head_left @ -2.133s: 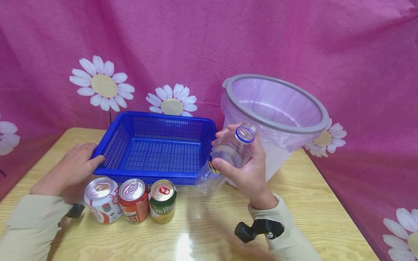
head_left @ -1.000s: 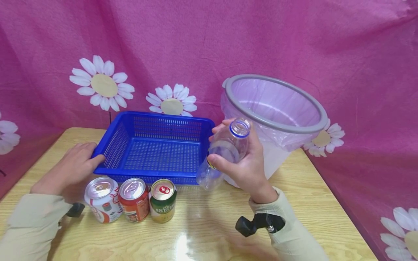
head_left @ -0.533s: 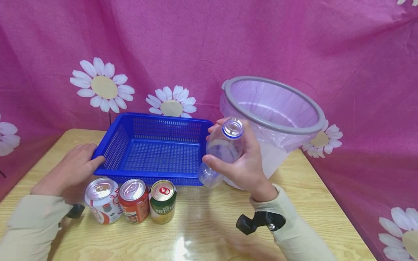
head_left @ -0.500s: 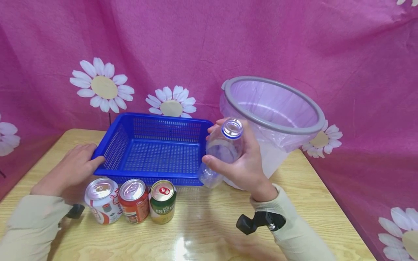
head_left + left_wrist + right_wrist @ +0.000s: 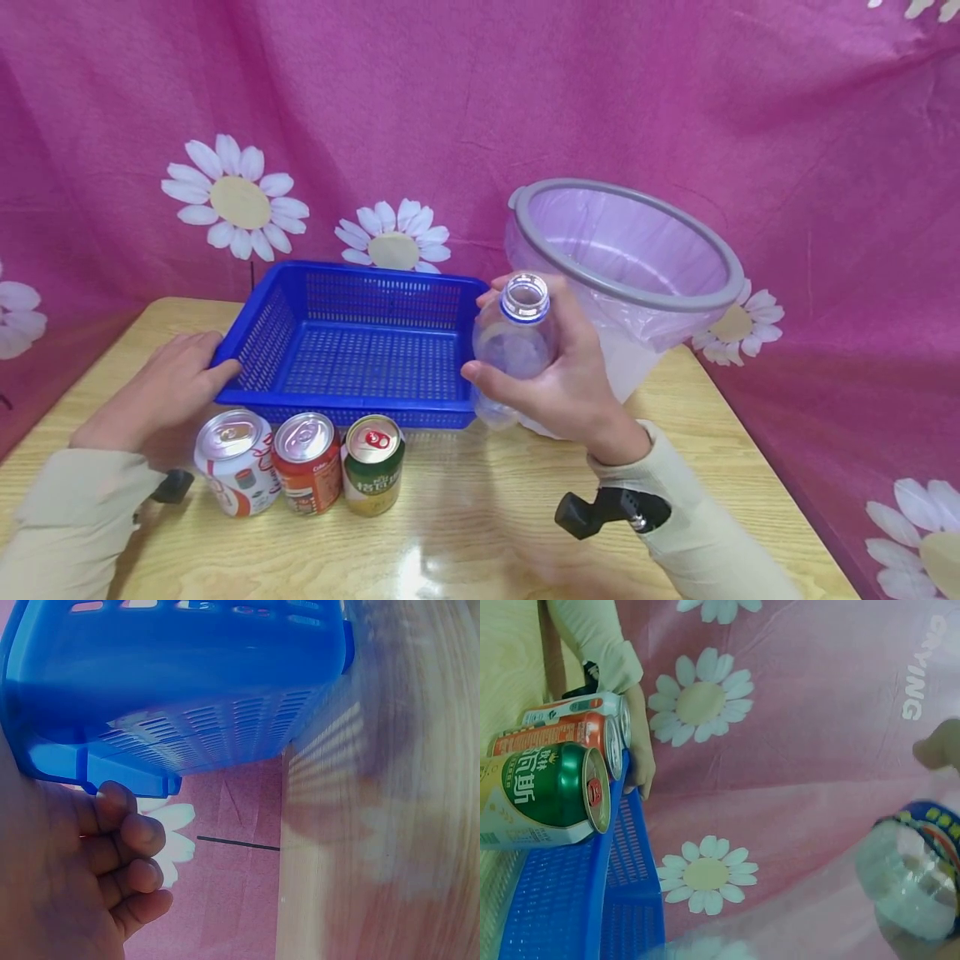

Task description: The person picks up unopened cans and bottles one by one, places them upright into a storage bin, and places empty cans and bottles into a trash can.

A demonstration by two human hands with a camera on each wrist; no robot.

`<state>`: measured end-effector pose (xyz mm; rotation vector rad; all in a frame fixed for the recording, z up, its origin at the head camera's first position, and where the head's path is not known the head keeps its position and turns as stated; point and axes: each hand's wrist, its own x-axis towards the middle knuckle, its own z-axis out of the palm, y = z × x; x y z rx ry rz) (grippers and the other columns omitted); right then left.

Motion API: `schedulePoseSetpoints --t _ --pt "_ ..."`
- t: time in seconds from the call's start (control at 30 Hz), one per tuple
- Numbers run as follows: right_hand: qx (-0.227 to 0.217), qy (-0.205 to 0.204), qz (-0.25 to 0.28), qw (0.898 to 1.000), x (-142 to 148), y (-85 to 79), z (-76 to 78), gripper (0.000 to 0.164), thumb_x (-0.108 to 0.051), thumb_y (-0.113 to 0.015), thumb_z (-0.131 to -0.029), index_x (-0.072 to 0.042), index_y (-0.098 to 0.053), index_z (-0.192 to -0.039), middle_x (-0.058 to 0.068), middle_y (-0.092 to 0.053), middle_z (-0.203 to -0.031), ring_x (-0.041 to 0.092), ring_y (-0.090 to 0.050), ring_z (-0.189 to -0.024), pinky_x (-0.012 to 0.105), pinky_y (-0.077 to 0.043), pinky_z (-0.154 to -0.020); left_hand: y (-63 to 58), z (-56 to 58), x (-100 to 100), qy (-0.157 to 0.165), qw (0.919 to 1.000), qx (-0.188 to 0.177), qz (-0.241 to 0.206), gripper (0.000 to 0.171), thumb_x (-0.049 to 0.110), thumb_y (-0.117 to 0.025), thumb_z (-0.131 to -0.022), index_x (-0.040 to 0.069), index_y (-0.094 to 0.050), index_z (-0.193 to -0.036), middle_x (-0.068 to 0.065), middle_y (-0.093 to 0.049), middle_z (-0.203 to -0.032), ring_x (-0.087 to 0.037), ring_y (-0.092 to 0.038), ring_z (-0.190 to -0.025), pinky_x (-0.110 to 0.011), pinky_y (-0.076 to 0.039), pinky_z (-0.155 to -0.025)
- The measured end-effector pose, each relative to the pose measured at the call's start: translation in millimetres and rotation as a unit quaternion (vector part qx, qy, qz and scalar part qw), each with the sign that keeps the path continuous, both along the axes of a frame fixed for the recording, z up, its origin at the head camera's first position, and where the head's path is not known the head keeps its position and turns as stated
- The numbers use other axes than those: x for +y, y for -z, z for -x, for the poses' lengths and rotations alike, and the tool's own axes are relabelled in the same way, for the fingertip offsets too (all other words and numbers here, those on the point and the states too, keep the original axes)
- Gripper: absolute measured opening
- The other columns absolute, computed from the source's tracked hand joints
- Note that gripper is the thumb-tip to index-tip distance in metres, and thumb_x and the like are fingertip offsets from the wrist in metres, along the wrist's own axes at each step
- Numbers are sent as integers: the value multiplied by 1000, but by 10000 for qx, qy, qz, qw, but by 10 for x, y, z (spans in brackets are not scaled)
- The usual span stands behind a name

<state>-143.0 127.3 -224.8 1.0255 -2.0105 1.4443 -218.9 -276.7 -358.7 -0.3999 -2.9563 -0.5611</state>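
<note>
My right hand [image 5: 558, 375] grips a clear plastic bottle [image 5: 513, 346] by its body, the capless mouth tipped toward the head camera. In the right wrist view the bottle's [image 5: 904, 881] base end and dark blue label show. The bottle is held off the table, between the blue basket and the bin. At the blue plastic basket's [image 5: 352, 402] left side, my left hand [image 5: 161, 383] holds the rim, thumb over the edge. Its fingertips [image 5: 142, 834] curl outside the wall in the left wrist view. No item shows in the basket.
In front of the basket stand a white can [image 5: 238, 467], a red can [image 5: 307, 467] and a green-and-gold can [image 5: 372, 467] in a row. A bin [image 5: 637, 292] with a grey rim and lilac liner stands back right on the wooden table [image 5: 480, 533]. A pink flowered cloth [image 5: 480, 100] hangs behind.
The bottle has swung more upright, its mouth moving left, and the right hand has turned with it. The left hand, basket and cans keep their places.
</note>
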Motion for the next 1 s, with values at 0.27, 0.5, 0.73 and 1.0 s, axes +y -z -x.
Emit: schedulePoseSetpoints --t 0.27,0.5,0.73,1.0 --pt "509 711 -664 9940 13 -78 19 65 -9 -88 -63 -3 -54 -119 6 -67 -101 12 -65 -91 24 -54 -77 -3 -6 4 6 9999 150 10 36 28 -46 -98 -6 -55 -106 -21 -63 -96 -39 -52 -99 -56 -38 -85" --pt "656 1597 -1443 9744 48 -144 -12 66 -26 -88 -65 -13 -57 -122 -3 -68 -94 9 -64 -92 25 -48 -77 -12 -3 13 -11 9999 119 -17 36 28 -46 -98 -6 -55 -106 -21 -63 -96 -39 -52 -98 -54 -39 -84" --pt "582 1815 -1780 9654 70 -188 -36 65 -28 -87 -67 -16 -57 -124 -2 -70 -103 9 -65 -95 29 -51 -78 2 7 7 10 9998 185 -14 35 28 -46 -98 -5 -55 -104 -20 -63 -94 -39 -54 -98 -55 -39 -83" --pt "654 1718 -2048 9614 95 -250 -42 64 -27 -85 -67 -15 -57 -124 -1 -69 -111 11 -66 -95 30 -53 -76 2 5 2 3 9999 158 -30 38 28 -46 -98 -7 -55 -107 -23 -64 -98 -41 -53 -100 -57 -39 -85"
